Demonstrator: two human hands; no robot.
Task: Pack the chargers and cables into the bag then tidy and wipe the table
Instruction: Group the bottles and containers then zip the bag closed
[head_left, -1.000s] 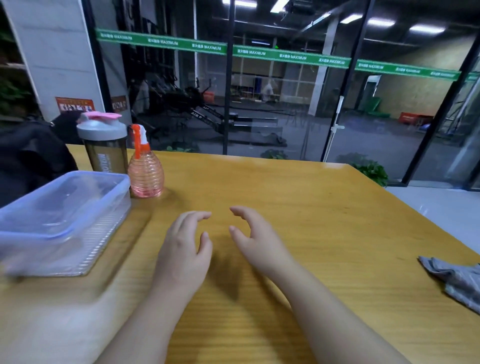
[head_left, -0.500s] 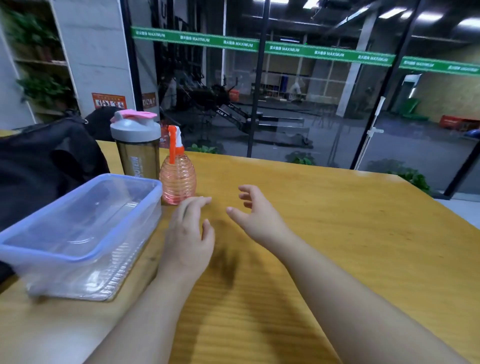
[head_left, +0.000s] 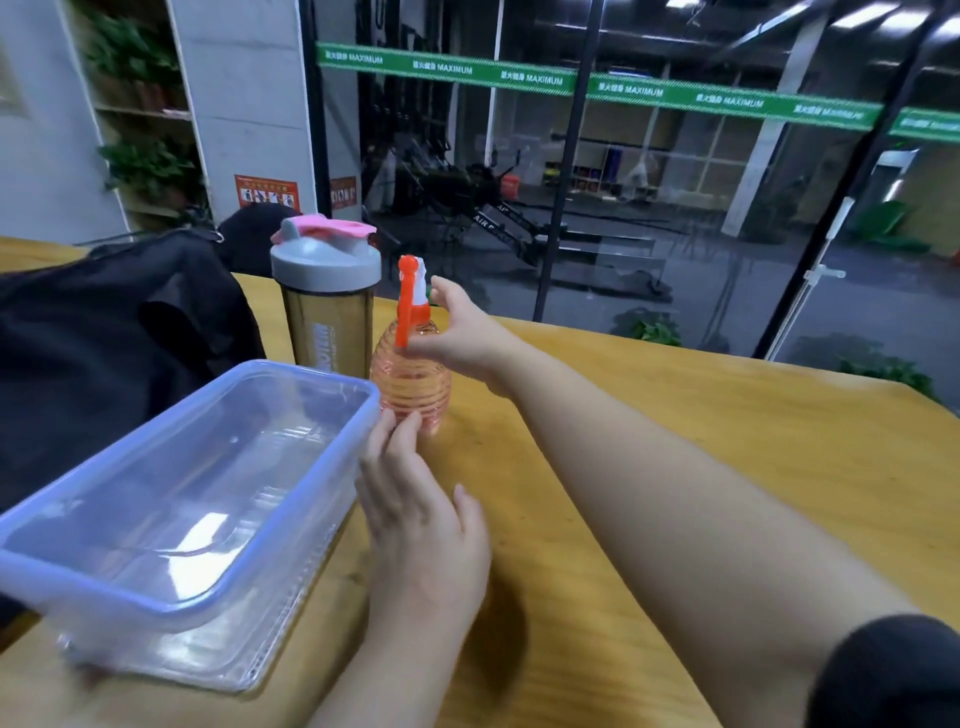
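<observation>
Just before the spray bottle (head_left: 410, 384), ribbed pink plastic with an orange trigger, the left hand (head_left: 421, 525) lies relaxed, fingertips touching its base; the right hand (head_left: 462, 338) curls round its neck. Left of it sits a clear box (head_left: 171, 519), behind that the black bag (head_left: 114, 332)

Right hand (head_left: 462, 338) grips spray bottle (head_left: 413, 387); left hand (head_left: 421, 525) touches its base.

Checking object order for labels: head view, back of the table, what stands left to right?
Black bag → shaker bottle → spray bottle → right hand, at the spray bottle's neck. The clear container and left hand lie nearer and overlap these, so they are left out.
</observation>
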